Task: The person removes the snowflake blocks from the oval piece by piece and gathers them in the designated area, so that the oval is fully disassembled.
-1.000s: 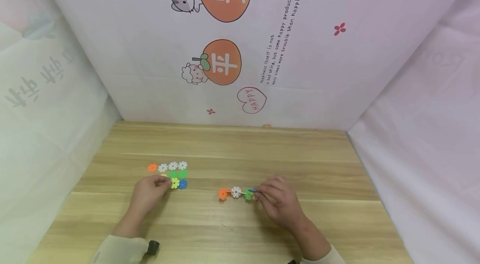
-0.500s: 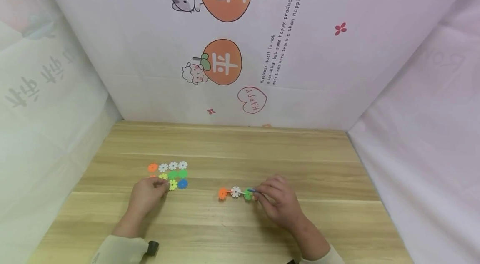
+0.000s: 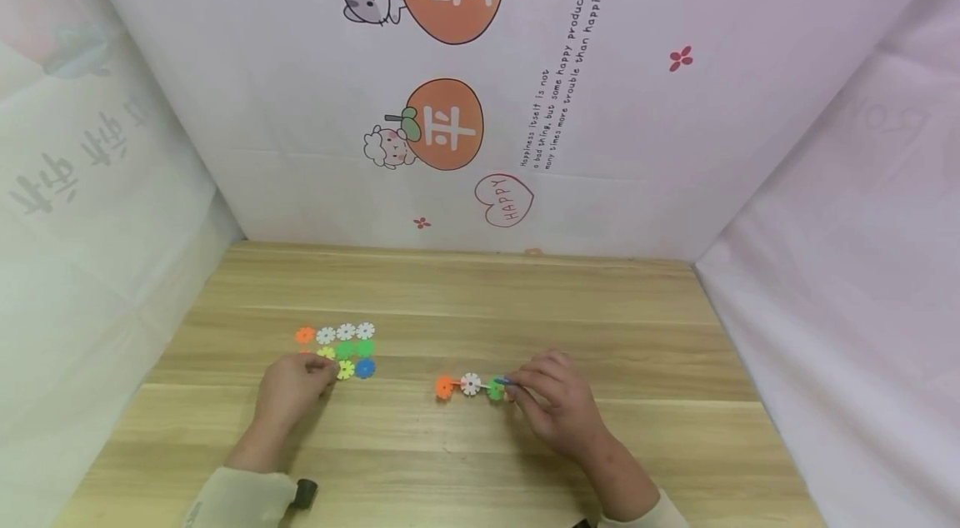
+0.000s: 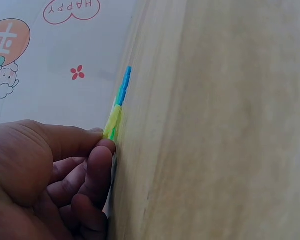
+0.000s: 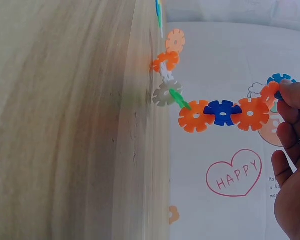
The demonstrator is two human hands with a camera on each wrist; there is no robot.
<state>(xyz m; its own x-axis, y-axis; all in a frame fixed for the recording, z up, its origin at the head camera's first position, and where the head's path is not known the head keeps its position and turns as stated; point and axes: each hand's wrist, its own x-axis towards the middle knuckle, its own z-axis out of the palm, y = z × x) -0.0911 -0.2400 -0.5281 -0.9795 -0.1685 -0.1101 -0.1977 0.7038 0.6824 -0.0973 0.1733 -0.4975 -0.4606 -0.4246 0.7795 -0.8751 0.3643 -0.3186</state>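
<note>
My left hand [image 3: 294, 388] pinches the edge of a yellow notched building disc [image 3: 345, 370], thumb and index finger meeting at its rim in the left wrist view. Beside it, in a block of loose flat discs, lie a blue disc [image 3: 365, 368] and a green disc [image 3: 364, 348]. My right hand [image 3: 557, 401] grips a blue disc [image 5: 281, 80] at one end of a chain of interlocked discs. Orange, dark blue, green and white discs follow along the chain; orange discs [image 5: 175, 41] form its far end. In the head view my fingers hide part of the chain.
White discs [image 3: 346, 331] and an orange disc [image 3: 304, 335] form the back row of the loose block on the wooden table [image 3: 480, 461]. Printed white cloth [image 3: 600, 203] closes off the back and both sides.
My left hand has drawn back slightly to the left, and the yellow disc has shifted left and nearer, away from overlapping the blue one. The right hand stays almost still.
</note>
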